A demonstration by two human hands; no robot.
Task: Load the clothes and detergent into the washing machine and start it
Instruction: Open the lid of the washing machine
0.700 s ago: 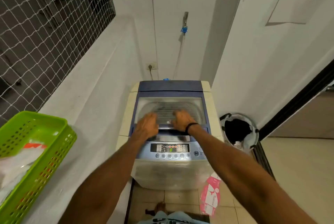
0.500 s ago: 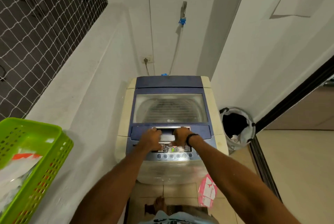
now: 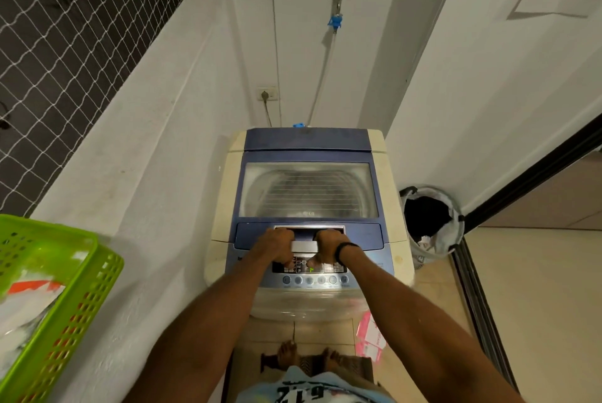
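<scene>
Fingers [image 3: 282, 235] of the left hand [image 3: 275, 248] & of the right hand [image 3: 327, 248] are curled over the silver lid handle [image 3: 304, 246]. They clamp it at either end, thumbs tucked down toward the control panel [image 3: 325, 268]. The two-handed grip is prob. because the handle is wide, & a lid moves evenly when both ends are driven together. There is a black wristband [image 3: 346, 249] on the right wrist.

The lid [image 3: 308, 189] lies flat & shut on the washing machine [image 3: 228, 207]. Its cloudy window shows only ribs & vague dark shapes, so whether clothes are inside can't be told. The panel shows a green digit, so power seems on. A row of round buttons [image 3: 314, 280] sits just below the thumbs, untouched. Judged step: either seating the lid or about to lift it; can't tell which.

A hamper [image 3: 452, 233] w/ dark contents stands just right of the machine, handy for loading. A green basket [image 3: 84, 301] w/ white-&-red packets rests on the ledge [image 3: 136, 207] at left, near the left arm. The packets are poss. detergent, but not readable. A pink packet [image 3: 369, 334] lies on the floor [image 3: 537, 305] by the machine's front right corner.
</scene>
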